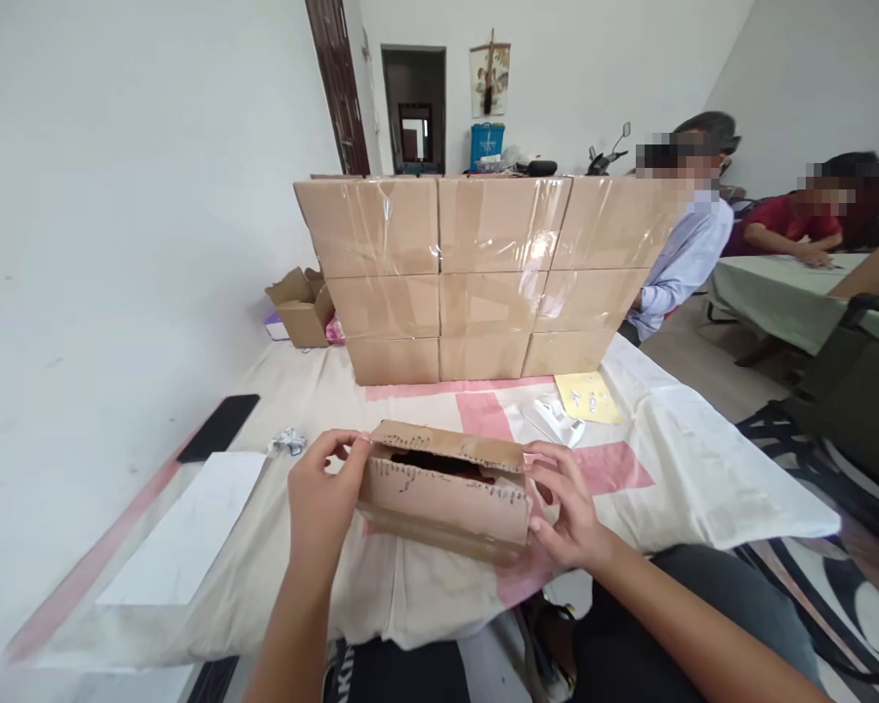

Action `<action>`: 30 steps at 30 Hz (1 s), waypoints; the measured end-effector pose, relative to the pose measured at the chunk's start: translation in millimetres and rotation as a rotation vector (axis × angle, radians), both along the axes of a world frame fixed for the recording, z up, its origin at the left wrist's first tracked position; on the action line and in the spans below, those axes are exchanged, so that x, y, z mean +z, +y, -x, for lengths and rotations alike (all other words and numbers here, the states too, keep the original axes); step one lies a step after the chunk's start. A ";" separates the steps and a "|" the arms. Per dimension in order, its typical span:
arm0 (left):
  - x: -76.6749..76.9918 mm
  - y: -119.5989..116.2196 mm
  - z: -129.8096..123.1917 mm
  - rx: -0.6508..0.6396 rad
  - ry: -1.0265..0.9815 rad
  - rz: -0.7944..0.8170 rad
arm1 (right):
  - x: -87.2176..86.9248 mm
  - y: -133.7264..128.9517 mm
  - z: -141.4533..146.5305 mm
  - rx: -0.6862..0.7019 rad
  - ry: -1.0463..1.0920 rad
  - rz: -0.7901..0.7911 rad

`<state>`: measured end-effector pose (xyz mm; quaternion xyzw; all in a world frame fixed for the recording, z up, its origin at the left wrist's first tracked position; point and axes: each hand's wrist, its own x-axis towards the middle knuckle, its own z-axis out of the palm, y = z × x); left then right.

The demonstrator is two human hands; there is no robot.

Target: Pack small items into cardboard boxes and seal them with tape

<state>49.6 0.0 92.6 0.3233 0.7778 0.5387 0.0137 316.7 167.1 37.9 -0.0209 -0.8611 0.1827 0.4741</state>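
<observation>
A small cardboard box (446,503) lies near the front of the cloth-covered table. Its two long top flaps stand partly raised, with a dark gap between them. Short dark marks run along the flap edges. My left hand (327,488) is closed at the box's left end, thumb and fingers pinching the upper edge. At the right end, my right hand (567,508) grips the side, with its fingers near the flap corner and its thumb lower down. What lies inside the box is mostly too dark to make out.
A wall of taped cardboard boxes (490,303) stands across the table behind. White paper (187,527), a black phone-like slab (220,428) and crumpled wrap (288,440) lie left. Right are a white device (557,422) and a yellow sheet (587,397). Two people sit beyond.
</observation>
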 end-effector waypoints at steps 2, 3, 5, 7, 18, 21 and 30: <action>-1.0 1.3 2.0 -0.060 0.010 0.069 | 2.6 -1.2 -1.7 0.029 0.023 -0.008; -1.8 2.3 2.4 -0.094 0.011 0.102 | 4.1 -2.2 -2.3 0.041 0.042 -0.010; -3.2 4.5 2.0 -0.098 0.014 0.161 | 7.3 -5.0 -2.9 0.034 0.069 -0.006; -4.1 6.1 0.3 -0.048 0.000 0.209 | 10.2 -8.8 -3.0 -0.002 0.075 -0.004; 1.6 15.7 -7.9 -0.169 -0.049 0.022 | 20.2 -35.4 5.6 -0.059 0.114 0.163; 2.8 21.4 -8.6 -0.172 -0.048 -0.019 | 16.2 -36.0 6.6 -0.007 0.094 0.229; 12.5 15.1 -0.3 -0.063 0.232 0.122 | 9.1 -40.3 8.4 0.042 0.107 0.424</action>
